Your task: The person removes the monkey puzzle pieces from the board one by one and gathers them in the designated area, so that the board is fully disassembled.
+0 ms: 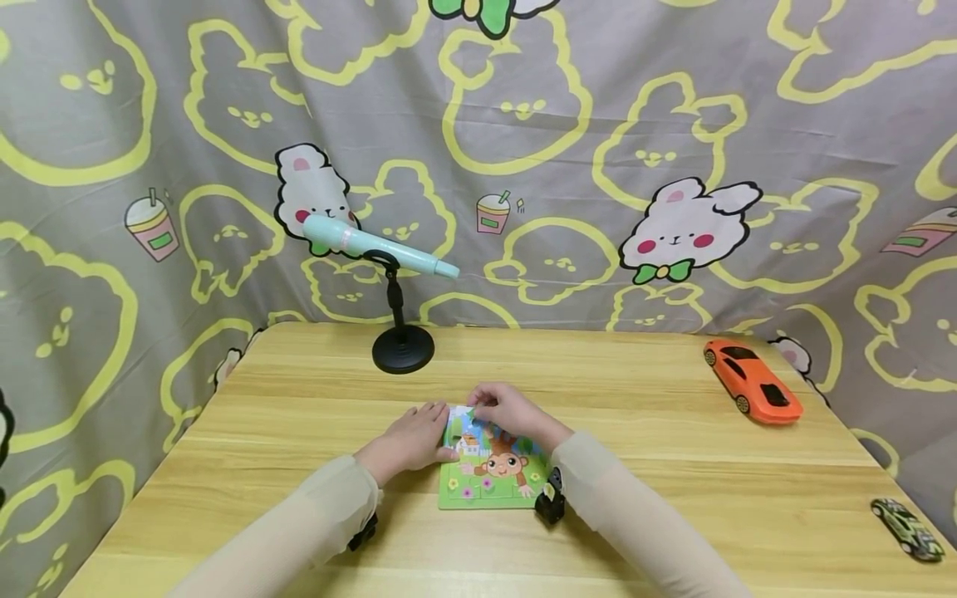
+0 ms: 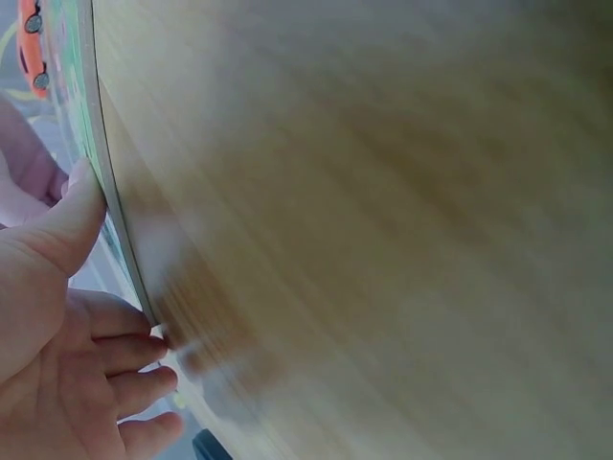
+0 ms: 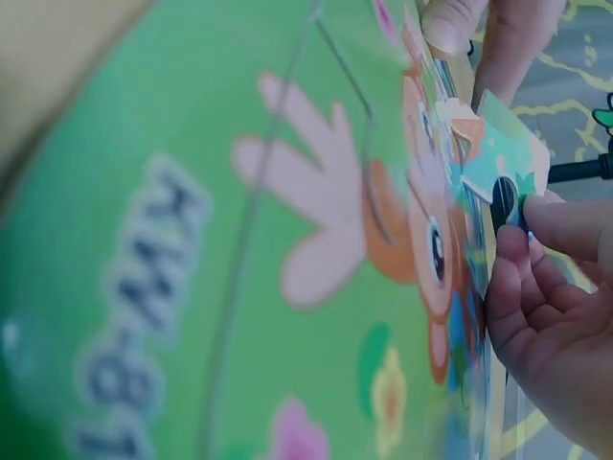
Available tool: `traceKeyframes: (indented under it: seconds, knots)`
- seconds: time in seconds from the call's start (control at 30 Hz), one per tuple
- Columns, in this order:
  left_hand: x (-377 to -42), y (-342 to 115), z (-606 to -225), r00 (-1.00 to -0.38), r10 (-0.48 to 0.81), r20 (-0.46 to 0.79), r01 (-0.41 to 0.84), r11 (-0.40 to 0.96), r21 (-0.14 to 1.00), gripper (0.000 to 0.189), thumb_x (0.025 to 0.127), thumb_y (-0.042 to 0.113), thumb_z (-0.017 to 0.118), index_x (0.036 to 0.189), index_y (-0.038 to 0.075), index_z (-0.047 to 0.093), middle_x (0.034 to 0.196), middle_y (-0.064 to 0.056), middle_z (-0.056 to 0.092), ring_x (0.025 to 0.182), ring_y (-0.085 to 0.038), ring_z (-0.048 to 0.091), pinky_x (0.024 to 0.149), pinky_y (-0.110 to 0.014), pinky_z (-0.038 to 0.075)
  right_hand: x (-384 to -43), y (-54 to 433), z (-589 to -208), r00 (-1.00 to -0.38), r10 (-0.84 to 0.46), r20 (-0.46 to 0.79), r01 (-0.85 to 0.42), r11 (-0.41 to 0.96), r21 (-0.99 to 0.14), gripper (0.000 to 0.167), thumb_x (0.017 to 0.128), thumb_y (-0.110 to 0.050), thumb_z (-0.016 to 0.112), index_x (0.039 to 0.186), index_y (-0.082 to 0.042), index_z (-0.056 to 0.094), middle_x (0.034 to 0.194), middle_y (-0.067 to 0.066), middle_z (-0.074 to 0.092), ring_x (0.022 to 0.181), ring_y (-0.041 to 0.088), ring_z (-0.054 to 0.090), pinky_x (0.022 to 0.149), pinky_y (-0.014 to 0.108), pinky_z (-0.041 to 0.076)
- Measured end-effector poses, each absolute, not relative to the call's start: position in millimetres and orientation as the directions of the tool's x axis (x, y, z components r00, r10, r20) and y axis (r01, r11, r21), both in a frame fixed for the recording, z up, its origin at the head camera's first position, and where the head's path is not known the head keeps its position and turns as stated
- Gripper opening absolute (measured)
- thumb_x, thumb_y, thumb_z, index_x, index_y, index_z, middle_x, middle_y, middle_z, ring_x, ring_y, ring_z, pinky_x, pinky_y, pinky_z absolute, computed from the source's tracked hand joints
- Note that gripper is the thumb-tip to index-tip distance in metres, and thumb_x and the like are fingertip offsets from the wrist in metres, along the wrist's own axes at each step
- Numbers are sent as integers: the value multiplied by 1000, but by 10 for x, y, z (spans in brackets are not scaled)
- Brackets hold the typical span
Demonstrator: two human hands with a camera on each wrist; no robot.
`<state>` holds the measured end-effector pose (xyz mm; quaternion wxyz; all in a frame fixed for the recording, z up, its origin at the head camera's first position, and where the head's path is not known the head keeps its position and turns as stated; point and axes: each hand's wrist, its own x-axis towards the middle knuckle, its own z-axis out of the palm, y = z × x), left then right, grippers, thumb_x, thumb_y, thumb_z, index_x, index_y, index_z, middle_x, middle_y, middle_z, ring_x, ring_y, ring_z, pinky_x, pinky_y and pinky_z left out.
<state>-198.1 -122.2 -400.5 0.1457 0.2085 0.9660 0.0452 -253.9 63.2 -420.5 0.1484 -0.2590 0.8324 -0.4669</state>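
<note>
Well in from the table's (image 1: 613,374) back edge, the puzzle board (image 1: 486,503) seems light and stiff, best steadied at its rim by the left hand's (image 1: 407,440) extended fingers while the right hand (image 1: 507,409) pinches 1 thin piece (image 3: 525,158).

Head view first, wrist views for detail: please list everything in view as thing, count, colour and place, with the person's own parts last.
Table: 1, wood-toned, centre
Cloth: grey with yellow outlines, behind the table
Microphone: 1, pale turquoise, on the stand
Stand: 1, black, far left
Larger car: 1, orange, far right
Smaller car: 1, green-black patterned, near right
Puzzle board: 1, multicoloured, middle
Puzzle piece: 1, multicoloured, tilted at the board
Wrist devices: 2, black, at the cuffs
Sleeves: 2, cream, both arms
Left hand: 1, board's left edge
Right hand: 1, pinching the piece
</note>
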Motion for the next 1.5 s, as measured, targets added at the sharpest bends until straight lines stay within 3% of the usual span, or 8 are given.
traceKeyframes:
  seconds: [0.13, 0.3, 0.43, 0.67, 0.9, 1.27, 1.5]
  knots:
    - [-1972, -1219, -4010, -870, 414, -267, 387, 910, 149, 78, 88, 46, 55, 140, -7, 30, 146, -20, 26, 133, -33, 23, 107, -46, 21, -2545, 707, -4165, -842, -534, -78, -179, 413, -893, 10, 93, -10, 55, 95, -5, 63, 77, 6, 56, 62, 18, 50, 50, 29, 44]
    - [-1965, -1214, -4006, -871, 416, -261, 389, 909, 151, 77, 88, 46, 55, 139, -7, 31, 145, -20, 27, 133, -34, 24, 107, -44, 21, -2588, 874, -4077, -849, -518, -103, -65, 295, -953, 13, 92, -11, 57, 98, -2, 63, 81, 8, 57, 67, 19, 52, 61, 33, 49]
    - [-1967, -1216, -4013, -871, 421, -253, 395, 907, 149, 76, 89, 45, 55, 139, -7, 32, 145, -21, 27, 133, -34, 24, 107, -44, 21, -2620, 1094, -4022, -871, -487, -65, -81, 273, -959, 13, 92, -9, 57, 98, 1, 62, 82, 8, 57, 69, 19, 52, 68, 37, 50]
    - [-1968, -1223, -4031, -872, 421, -249, 396, 907, 145, 76, 89, 45, 54, 139, -7, 31, 146, -20, 26, 134, -34, 23, 108, -44, 20, -2661, 1572, -3979, -924, -380, -36, -113, 362, -925, 16, 91, -4, 56, 100, 8, 61, 82, 16, 57, 70, 20, 52, 68, 38, 50]
    - [-1956, -1225, -4023, -870, 429, -244, 403, 903, 151, 76, 89, 44, 55, 139, -7, 31, 145, -21, 26, 133, -34, 23, 107, -44, 21, -2798, 1963, -4078, -951, -305, -56, -102, 479, -872, 16, 92, -5, 55, 99, 9, 61, 78, 10, 57, 68, 18, 50, 61, 30, 48]
    - [-1953, -1214, -4003, -871, 421, -253, 391, 906, 162, 75, 89, 43, 56, 139, -7, 31, 146, -21, 26, 134, -34, 23, 108, -44, 20, -2925, 2116, -4193, -965, -237, -116, -51, 599, -799, 14, 91, -3, 55, 91, 6, 66, 69, 4, 58, 61, 13, 49, 54, 25, 44]
    - [-1949, -1208, -4002, -871, 421, -253, 392, 906, 158, 75, 89, 44, 55, 139, -7, 31, 146, -20, 26, 134, -33, 23, 108, -44, 21, -2934, 2115, -4202, -965, -244, -93, -85, 632, -771, 15, 91, -2, 55, 89, 6, 68, 66, 2, 56, 56, 12, 45, 52, 24, 39]
